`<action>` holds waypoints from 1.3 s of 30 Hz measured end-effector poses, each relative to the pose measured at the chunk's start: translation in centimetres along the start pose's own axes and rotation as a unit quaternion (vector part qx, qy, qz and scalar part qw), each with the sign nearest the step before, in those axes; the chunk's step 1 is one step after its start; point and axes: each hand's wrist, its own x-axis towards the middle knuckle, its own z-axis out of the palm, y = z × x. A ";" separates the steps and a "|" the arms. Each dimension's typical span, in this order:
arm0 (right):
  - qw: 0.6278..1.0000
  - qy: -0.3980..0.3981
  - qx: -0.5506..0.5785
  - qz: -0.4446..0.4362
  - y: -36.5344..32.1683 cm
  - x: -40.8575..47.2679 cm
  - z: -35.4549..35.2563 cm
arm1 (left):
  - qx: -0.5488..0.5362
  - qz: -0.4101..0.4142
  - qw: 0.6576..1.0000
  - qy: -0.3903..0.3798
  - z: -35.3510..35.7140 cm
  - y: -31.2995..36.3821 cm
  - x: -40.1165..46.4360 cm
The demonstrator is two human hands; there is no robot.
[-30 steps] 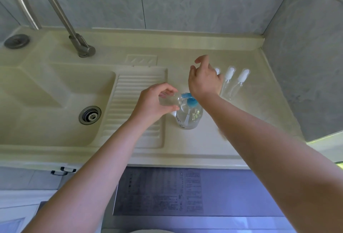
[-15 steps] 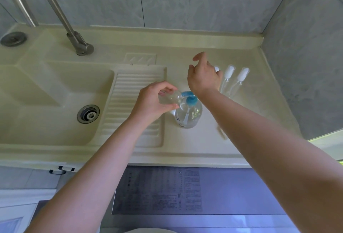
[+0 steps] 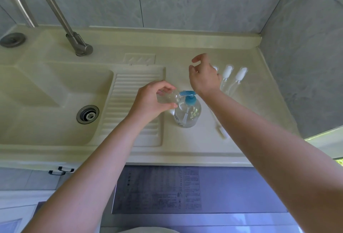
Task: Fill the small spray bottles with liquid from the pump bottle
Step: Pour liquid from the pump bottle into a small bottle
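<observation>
Left hand, frame centre: I have it pinching a small spray bottle, tilted, mouth at the blue spout of the pump bottle. Right hand: fingers loosely spread above the pump head, gripping nothing. Spray bottle: clear, light, likely slick when wet; best held mid-barrel. Pump bottle: upright on the counter, heavier, stable; press its top squarely. Two capped spray bottles lie right of centre. Sink basin at left.
</observation>
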 end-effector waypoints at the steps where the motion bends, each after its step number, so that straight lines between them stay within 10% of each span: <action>1: 1.000 -0.004 -0.008 -0.008 0.1 -0.2 0.0 | 0.001 -0.002 1.000 0.000 0.0 -0.1 0.0; 20: 0.986 -0.134 0.029 0.098 1.2 0.3 1.5 | -0.009 0.007 1.000 -0.003 0.2 0.3 0.1; 39: 0.990 -0.100 -0.033 0.090 1.3 -0.5 1.9 | -0.012 0.006 1.000 -0.008 0.4 -0.2 0.3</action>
